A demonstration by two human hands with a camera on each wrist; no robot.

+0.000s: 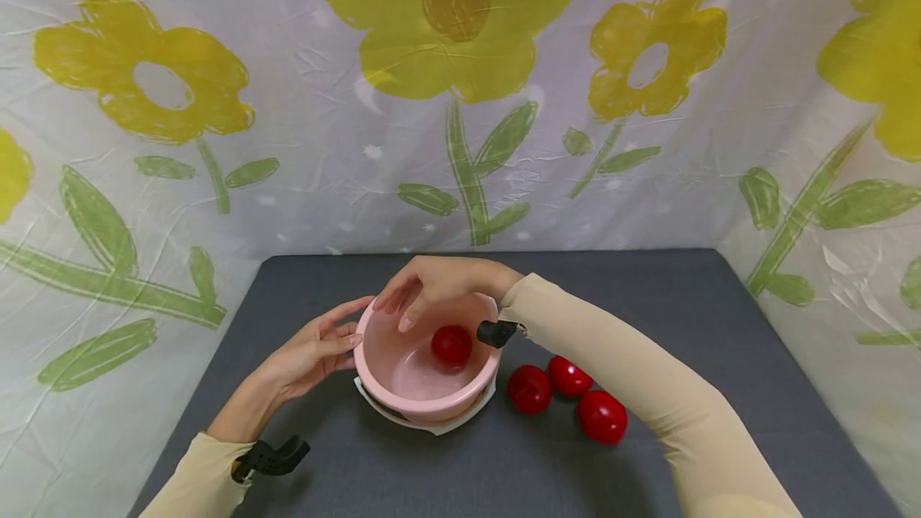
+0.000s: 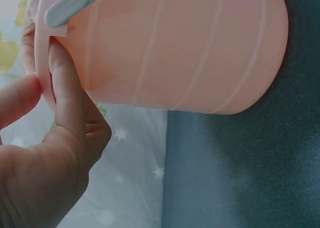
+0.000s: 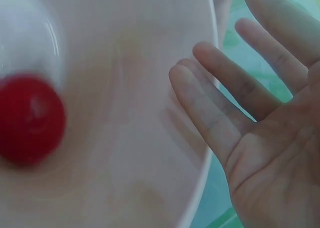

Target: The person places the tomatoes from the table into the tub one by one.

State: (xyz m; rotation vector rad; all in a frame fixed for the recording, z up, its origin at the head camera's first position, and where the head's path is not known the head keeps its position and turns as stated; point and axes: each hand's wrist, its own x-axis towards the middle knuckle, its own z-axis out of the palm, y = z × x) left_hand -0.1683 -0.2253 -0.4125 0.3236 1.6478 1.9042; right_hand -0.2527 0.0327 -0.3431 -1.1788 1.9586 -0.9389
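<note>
A pink bucket point(image 1: 432, 404) with a pale handle point(image 2: 75, 6) stands on the dark table. My left hand point(image 1: 314, 354) pinches its rim at the left side, thumb on one face and fingers under the lip in the left wrist view. Inside, on the bottom, lies a red ball-like fruit or ball point(image 1: 452, 346); its exact kind is unclear. Over the far part of the bucket's mouth hangs my right hand point(image 1: 439, 284), fingers spread and loosely bent, holding nothing. The right wrist view shows that palm point(image 3: 275, 158) beside the rim, with the red ball point(image 3: 31, 119) blurred.
Three more red balls point(image 1: 529, 389) sit close together on the table point(image 1: 345, 470), right of the bucket and partly below the right forearm. A cloth with yellow flowers point(image 1: 460, 6) hangs behind and at both sides.
</note>
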